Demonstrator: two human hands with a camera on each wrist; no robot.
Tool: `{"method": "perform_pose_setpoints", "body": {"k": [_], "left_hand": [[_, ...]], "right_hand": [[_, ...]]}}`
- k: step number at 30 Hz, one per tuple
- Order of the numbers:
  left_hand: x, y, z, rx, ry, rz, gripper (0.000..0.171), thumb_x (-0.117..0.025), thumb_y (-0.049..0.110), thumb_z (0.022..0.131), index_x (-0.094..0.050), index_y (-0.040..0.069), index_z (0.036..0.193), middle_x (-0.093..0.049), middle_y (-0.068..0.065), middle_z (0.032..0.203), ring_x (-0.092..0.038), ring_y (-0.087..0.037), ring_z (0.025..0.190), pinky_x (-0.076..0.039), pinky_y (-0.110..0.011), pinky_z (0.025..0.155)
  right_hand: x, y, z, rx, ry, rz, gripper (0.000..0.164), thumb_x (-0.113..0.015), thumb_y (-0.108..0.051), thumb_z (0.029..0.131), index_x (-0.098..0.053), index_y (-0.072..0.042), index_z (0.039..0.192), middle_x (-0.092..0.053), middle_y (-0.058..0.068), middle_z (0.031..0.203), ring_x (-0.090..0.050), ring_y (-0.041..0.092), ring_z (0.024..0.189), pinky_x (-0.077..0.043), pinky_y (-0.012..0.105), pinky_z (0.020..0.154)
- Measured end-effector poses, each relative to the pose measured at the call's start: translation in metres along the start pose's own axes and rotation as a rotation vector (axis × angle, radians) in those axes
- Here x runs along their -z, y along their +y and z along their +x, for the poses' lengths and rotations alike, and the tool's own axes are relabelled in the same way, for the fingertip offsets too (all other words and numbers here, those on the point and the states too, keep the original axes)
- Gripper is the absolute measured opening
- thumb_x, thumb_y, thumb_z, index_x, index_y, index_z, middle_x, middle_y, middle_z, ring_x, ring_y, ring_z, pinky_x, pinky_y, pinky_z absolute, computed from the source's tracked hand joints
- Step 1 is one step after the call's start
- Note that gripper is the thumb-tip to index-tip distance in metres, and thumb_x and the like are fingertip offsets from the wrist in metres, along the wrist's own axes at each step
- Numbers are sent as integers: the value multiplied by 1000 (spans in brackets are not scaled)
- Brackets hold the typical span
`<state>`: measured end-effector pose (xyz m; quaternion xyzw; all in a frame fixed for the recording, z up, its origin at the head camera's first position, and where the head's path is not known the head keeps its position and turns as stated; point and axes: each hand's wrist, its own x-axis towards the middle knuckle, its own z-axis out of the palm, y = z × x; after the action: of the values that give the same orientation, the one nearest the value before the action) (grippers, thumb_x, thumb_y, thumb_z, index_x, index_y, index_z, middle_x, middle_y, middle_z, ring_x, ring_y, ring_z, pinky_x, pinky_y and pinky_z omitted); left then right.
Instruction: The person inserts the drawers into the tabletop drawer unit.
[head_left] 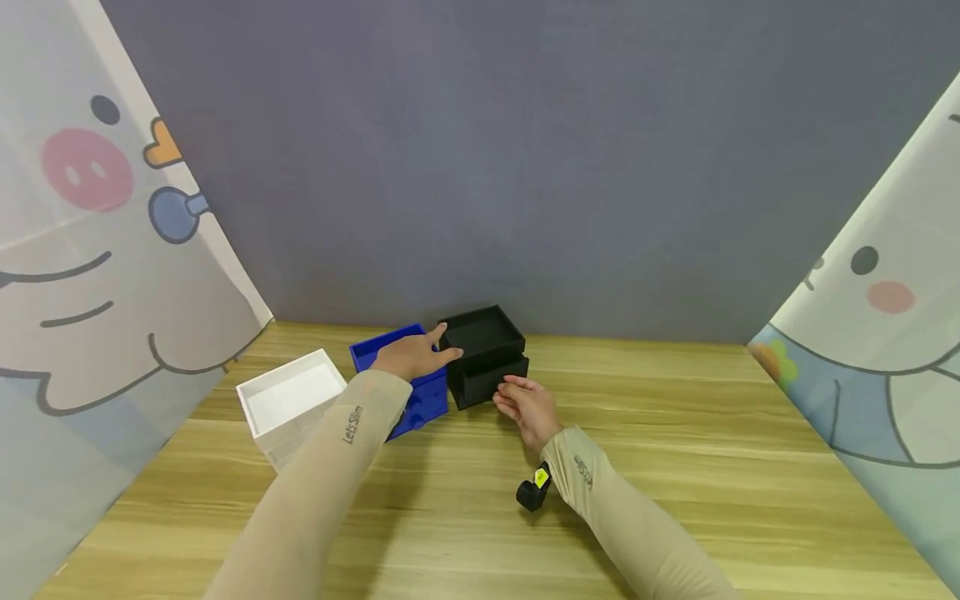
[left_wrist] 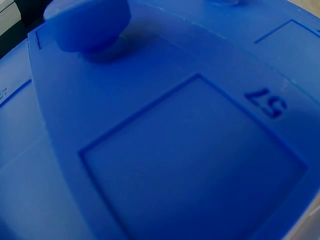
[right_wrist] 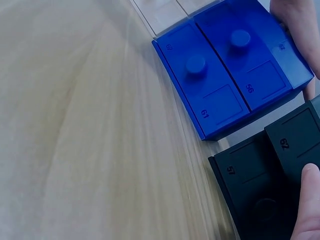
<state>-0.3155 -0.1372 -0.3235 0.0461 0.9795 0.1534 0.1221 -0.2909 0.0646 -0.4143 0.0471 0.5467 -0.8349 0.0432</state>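
Note:
A black drawer box (head_left: 467,346) stands by the back wall. My left hand (head_left: 411,357) reaches across a blue drawer box (head_left: 431,400); its extended index finger and thumb touch the black box's left top edge. The upper black drawer (head_left: 480,385), numbered 62 in the right wrist view, juts out past the lower drawer (right_wrist: 245,182) marked 57. My right hand (head_left: 531,410) has its fingertips at the jutting drawer's front, pinching where its knob sits; the knob itself is hidden. Blue drawer fronts (left_wrist: 195,150) with round knobs (left_wrist: 92,25) fill the left wrist view.
A white drawer box (head_left: 288,396) stands left of the blue one, partly behind my left forearm. The grey back wall (head_left: 480,167) is close behind the boxes. Wood tabletop (head_left: 675,417) extends to the right; cartoon-printed panels (head_left: 885,333) border both sides.

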Motion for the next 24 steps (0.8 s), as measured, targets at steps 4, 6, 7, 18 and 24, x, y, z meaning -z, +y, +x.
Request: {"method": "perform_pose_setpoints", "body": {"k": [4, 6, 7, 18, 24], "left_hand": [[0, 2, 0, 1, 1, 6, 78, -39, 67, 92, -11, 29, 155, -53, -10, 136, -45, -16, 52, -29, -28, 45], [0, 2, 0, 2, 6, 9, 78, -39, 67, 92, -11, 29, 155, -52, -10, 138, -47, -16, 53, -30, -28, 45], [0, 2, 0, 2, 8, 10, 78, -39, 67, 92, -11, 29, 155, -52, -10, 138, -47, -17, 54, -29, -28, 45], [1, -1, 0, -2, 7, 9, 78, -39, 66, 93, -11, 28, 155, -46, -9, 145, -58, -20, 69, -31, -29, 46], [0, 1, 1, -3, 19, 23, 78, -39, 65, 93, -13, 28, 155, -46, -9, 144, -58, -20, 68, -31, -29, 46]], "right_hand": [[-1, 1, 3, 11, 13, -3, 19, -58, 10, 88, -60, 10, 107, -68, 6, 77, -66, 10, 61, -53, 21, 60], [-2, 1, 4, 13, 19, 0, 21, -59, 10, 88, -59, 11, 109, -68, 7, 77, -66, 10, 62, -53, 22, 60], [-3, 1, 4, 14, 23, 1, 22, -59, 10, 87, -59, 11, 110, -68, 7, 78, -66, 10, 62, -53, 22, 60], [-9, 4, 11, 15, 38, -21, 23, -60, 9, 87, -61, 11, 110, -69, 6, 77, -66, 10, 60, -54, 23, 60], [-9, 6, 16, 24, 39, -21, 22, -60, 9, 86, -61, 10, 108, -68, 5, 75, -65, 9, 59, -53, 22, 58]]}}
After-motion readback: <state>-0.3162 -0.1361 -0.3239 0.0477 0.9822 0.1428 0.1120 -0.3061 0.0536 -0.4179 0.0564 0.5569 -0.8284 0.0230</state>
